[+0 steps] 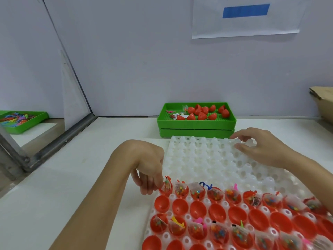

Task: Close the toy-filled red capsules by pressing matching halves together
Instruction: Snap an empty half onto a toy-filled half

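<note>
Left hand (pixel 149 165) perhaps pinching capsule (pixel 166 187), tray (pixel 198 159) edge

At 5 o'clock the white tray (pixel 207 159) and its red capsule halves (pixel 255 220) are cut by the edge and blurred. Your left fingers (pixel 156 183) hide one filled half (pixel 166 189). At 12 o'clock, the paper sign (pixel 246 24) is cut.
</note>
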The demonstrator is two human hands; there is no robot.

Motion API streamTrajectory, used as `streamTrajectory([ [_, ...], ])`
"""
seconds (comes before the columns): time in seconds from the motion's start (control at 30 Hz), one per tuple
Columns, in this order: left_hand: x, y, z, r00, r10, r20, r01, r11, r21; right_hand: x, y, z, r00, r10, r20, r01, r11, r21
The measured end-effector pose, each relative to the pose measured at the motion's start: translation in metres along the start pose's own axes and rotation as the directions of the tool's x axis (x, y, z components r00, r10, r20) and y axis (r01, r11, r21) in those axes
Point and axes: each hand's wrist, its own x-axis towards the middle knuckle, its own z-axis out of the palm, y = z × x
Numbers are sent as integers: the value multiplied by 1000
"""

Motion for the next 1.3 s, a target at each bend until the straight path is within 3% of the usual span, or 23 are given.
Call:
streamTrajectory([
  [0.57,-11,-11,-9,989,86,-120,-90,996,-27,0,1,1,1000,5,-2,-5,1000,3],
  [1.0,4,-11,-25,913,52,-404,-171,949,-264,1,2,2,1000,12,5,-12,1000,-10],
  [1.3,25,54,-49,922,149,-357,-244,941,-236,-2,-5,-11,1000,-12,-9,12,1000,26],
])
